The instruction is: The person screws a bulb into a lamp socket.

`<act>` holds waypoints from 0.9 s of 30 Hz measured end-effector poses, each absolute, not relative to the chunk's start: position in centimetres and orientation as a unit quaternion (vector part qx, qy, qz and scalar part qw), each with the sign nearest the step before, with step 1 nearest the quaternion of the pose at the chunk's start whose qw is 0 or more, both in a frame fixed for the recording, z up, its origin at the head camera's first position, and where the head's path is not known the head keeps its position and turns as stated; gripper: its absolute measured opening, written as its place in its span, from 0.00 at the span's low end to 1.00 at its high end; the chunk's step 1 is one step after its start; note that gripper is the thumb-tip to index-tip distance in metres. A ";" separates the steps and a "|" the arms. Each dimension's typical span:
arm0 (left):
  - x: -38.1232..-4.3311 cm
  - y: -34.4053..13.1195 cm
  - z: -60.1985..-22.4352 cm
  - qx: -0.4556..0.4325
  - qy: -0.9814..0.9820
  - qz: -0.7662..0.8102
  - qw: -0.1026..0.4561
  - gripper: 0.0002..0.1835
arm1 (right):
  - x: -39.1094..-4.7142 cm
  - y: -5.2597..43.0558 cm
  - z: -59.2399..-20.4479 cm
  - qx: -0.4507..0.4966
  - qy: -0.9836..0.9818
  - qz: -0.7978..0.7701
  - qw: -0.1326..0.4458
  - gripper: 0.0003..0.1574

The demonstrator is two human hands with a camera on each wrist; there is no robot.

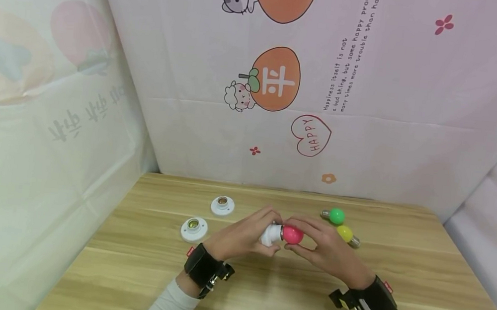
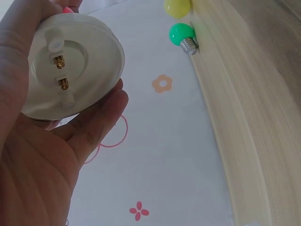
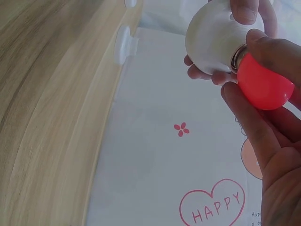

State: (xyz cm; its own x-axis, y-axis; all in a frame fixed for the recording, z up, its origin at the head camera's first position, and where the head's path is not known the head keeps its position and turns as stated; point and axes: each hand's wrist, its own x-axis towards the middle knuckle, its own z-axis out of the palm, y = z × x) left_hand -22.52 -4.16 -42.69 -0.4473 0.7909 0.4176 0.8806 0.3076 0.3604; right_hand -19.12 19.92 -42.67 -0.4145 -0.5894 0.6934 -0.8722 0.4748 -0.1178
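Observation:
Above the middle of the table, my left hand (image 1: 247, 232) grips a round white lamp holder (image 1: 270, 235) by its rim. Two brass screws show on the holder's underside (image 2: 61, 70) in the left wrist view. My right hand (image 1: 327, 245) pinches a red light bulb (image 1: 292, 234) between thumb and fingers. The bulb's base meets the mouth of the holder, and a metal ring shows between them in the right wrist view, where the red bulb (image 3: 263, 84) is tilted. How deep the base sits is hidden.
Two more white lamp holders, one farther (image 1: 222, 206) and one nearer (image 1: 194, 229), lie on the wooden table (image 1: 129, 273) to the left. A green bulb (image 1: 337, 216) and a yellow bulb (image 1: 345, 233) lie at the right. A printed cloth (image 1: 187, 134) hangs behind the table.

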 end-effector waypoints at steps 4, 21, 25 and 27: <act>-22.5 -4.1 -42.7 -0.519 -0.806 -0.274 0.078 0.25 | -19.1 19.9 -42.6 0.451 -0.808 0.245 0.291 0.35; -22.5 -4.1 -42.8 -0.524 -0.805 -0.267 0.079 0.25 | -18.9 19.7 -42.7 0.448 -0.808 0.276 0.266 0.33; -22.5 -4.1 -42.9 -0.528 -0.801 -0.270 0.079 0.24 | -18.9 19.7 -42.8 0.444 -0.810 0.280 0.261 0.32; -22.5 -4.1 -42.9 -0.529 -0.800 -0.272 0.078 0.24 | -18.9 19.7 -42.8 0.442 -0.812 0.279 0.260 0.31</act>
